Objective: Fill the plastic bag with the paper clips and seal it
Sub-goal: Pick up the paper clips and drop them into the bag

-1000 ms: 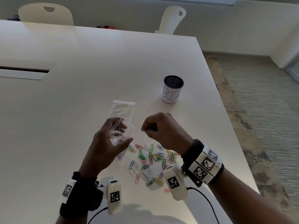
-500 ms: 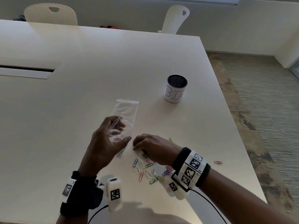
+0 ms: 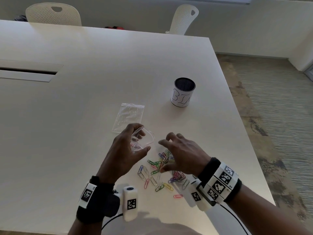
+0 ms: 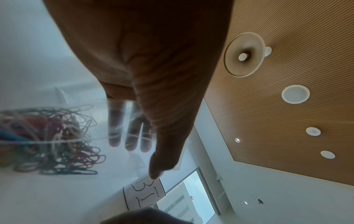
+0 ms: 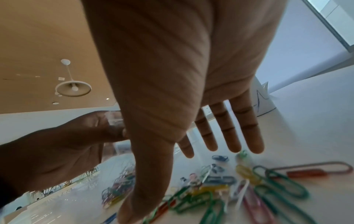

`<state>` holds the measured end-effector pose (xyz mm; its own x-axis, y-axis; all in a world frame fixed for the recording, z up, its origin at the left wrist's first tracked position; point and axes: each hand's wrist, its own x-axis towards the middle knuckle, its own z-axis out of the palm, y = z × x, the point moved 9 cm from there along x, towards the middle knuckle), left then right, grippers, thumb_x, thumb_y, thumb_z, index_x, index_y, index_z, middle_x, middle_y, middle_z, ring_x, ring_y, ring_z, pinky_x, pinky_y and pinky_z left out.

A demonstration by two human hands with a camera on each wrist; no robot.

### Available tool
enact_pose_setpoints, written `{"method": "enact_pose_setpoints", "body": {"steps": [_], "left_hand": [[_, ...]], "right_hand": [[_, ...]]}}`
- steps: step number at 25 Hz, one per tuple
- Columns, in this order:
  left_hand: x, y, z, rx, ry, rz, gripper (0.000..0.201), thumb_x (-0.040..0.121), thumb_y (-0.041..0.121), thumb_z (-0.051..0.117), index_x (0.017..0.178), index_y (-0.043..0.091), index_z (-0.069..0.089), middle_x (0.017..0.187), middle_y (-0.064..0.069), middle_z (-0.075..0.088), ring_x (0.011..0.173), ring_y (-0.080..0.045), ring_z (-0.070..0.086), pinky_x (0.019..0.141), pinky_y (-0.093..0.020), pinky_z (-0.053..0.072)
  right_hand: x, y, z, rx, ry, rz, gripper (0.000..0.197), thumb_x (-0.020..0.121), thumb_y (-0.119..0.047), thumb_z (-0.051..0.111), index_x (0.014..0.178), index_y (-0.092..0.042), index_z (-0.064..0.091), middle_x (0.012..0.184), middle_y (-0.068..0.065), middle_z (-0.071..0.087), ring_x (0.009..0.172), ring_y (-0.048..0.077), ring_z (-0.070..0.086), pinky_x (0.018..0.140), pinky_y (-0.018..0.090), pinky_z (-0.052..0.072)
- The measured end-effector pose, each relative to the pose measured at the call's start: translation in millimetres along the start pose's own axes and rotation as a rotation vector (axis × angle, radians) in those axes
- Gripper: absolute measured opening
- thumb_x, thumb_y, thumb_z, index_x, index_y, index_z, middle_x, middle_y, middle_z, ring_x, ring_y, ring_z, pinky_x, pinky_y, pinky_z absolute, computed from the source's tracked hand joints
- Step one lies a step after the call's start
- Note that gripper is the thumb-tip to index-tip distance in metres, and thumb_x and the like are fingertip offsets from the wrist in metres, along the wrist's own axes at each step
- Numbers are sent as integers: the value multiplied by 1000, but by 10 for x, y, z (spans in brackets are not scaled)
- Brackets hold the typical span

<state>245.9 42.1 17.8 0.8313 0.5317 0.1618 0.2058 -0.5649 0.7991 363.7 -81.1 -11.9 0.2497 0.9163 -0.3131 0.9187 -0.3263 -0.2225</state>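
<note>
Paper clips [image 3: 162,168], coloured wire ones in green, pink, blue, yellow and white, lie scattered on the white table [image 3: 84,116] directly under the spread fingers [image 3: 171,136] of the right hand [image 3: 184,155]. That hand hovers over the pile with its fingers extended and released, the thumb tip down near the clips; whether it touches any of them cannot be told. Just beyond its fingertips to the left, the left hand [image 3: 125,155] grasps a small clear plastic zip bag [image 3: 144,139], thumb on the near side and fingers curled round the far side, holding the mouth wide. A cluster of coloured clips [image 4: 47,141] already sits inside that bag, seen through the film in the left wrist view. Past the left fingertips a second flat clear plastic bag [image 3: 128,117] lies on the table. Farther beyond the right fingertips stands a black mesh cup wrapped in white paper with handwritten letters [image 3: 183,94].
</note>
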Motion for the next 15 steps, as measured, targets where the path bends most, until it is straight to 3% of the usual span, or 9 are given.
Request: {"method": "enact_pose_setpoints", "body": {"steps": [3, 8, 13, 15], "left_hand": [[5, 15, 16, -1, 0, -1, 59, 82, 26, 85, 130, 27, 51, 113, 15, 64, 106, 0, 64, 81, -17, 58], [-2, 34, 70, 23, -11, 4, 61, 82, 26, 85, 131, 26, 50, 114, 13, 64, 107, 0, 63, 82, -22, 59], [7, 31, 118, 31, -16, 3, 63, 81, 28, 85, 132, 27, 48, 115, 15, 63, 109, 1, 62, 86, -24, 59], [11, 26, 140, 31, -19, 0, 64, 81, 28, 86, 133, 27, 48, 115, 15, 63, 111, 1, 61, 87, -27, 60]], "right_hand": [[-21, -109, 107, -7, -3, -13, 81, 79, -63, 75, 147, -31, 44, 139, 4, 46, 122, 21, 47, 95, 40, 56], [-78, -192, 75, 77, 116, -84, 21, 99, -31, 65, 118, -22, 64, 117, 2, 58, 106, 18, 57, 86, 35, 57], [-142, -178, 61, 76, 201, -104, 17, 104, -15, 56, 116, -13, 68, 107, 5, 63, 91, 14, 58, 76, 23, 48], [-147, -126, 53, 124, 211, -101, 16, 103, -15, 58, 111, -11, 72, 104, 4, 65, 86, 13, 62, 78, 23, 55]]}}
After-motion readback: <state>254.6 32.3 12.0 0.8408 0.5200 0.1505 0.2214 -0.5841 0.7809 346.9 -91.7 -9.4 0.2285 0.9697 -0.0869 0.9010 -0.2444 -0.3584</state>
